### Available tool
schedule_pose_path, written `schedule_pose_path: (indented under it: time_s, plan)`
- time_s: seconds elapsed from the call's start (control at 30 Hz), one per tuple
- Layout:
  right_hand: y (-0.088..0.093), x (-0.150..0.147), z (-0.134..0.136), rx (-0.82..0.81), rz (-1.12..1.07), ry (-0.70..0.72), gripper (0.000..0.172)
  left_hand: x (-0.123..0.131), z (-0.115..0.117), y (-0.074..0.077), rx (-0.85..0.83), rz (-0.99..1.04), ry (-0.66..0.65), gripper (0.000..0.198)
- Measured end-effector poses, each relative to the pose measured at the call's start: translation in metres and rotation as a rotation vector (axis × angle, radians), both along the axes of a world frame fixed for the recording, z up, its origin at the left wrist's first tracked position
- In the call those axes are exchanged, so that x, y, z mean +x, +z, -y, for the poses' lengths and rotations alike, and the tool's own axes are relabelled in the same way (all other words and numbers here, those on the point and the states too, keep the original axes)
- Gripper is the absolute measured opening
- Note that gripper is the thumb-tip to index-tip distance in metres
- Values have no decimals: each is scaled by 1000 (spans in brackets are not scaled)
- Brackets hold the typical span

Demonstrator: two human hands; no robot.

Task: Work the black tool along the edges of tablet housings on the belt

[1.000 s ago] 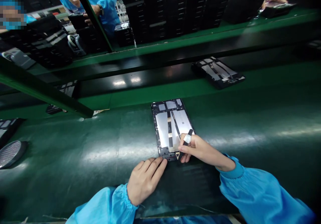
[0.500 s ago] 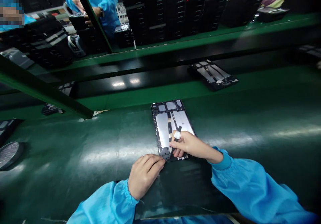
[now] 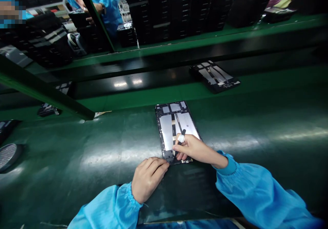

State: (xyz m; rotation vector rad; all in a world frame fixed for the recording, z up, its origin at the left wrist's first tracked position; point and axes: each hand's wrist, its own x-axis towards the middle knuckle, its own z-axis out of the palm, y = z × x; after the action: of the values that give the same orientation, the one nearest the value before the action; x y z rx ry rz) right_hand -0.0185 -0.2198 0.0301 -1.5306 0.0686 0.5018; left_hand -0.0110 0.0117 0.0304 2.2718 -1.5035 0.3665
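An opened tablet back (image 3: pixel 169 126) with silver plates and a dark frame lies on the green mat in front of me. My right hand (image 3: pixel 194 149) grips a thin black stylus-like tool (image 3: pixel 179 142) with a white band, its tip pressed on the tablet's near edge. My left hand (image 3: pixel 148 177) rests flat on the mat, fingertips touching the tablet's near left corner, holding nothing. Both arms wear blue sleeves.
A second opened tablet (image 3: pixel 214 76) lies on the black conveyor strip beyond. Stacks of black trays (image 3: pixel 179 10) line the far shelf. A green frame bar (image 3: pixel 46 92) slants at left. A round mesh disc (image 3: pixel 7 155) sits at far left. A person in blue (image 3: pixel 102 0) works opposite.
My right hand slid left along the tablet's near edge with the tool, then stayed there. The tablet on the conveyor drifted left. My left hand barely moved.
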Motion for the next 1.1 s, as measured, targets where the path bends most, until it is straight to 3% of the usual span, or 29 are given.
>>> schedule_pose_path:
  time_s: [0.2, 0.4, 0.57, 0.7, 0.87, 1.1]
  plan:
    - [3, -1, -2, -9, -12, -8, 16, -2, -1, 1, -6, -6, 2, 21]
    - [4, -1, -1, -42, -2, -14, 15, -3, -2, 9, 176, 176, -58, 31]
    - [-7, -14, 12, -28, 69, -159, 26, -2, -1, 10, 193, 154, -40, 33]
    - [-14, -35, 22, -154, 210, -242, 33, -2, -1, 9, 203, 138, -38, 33]
    - [-15, -42, 20, -315, 318, -211, 32, 0, -2, 8, 181, 118, -28, 32]
    - [-21, -37, 18, -175, 256, -219, 32, 1, -5, -1, 121, 97, -13, 28]
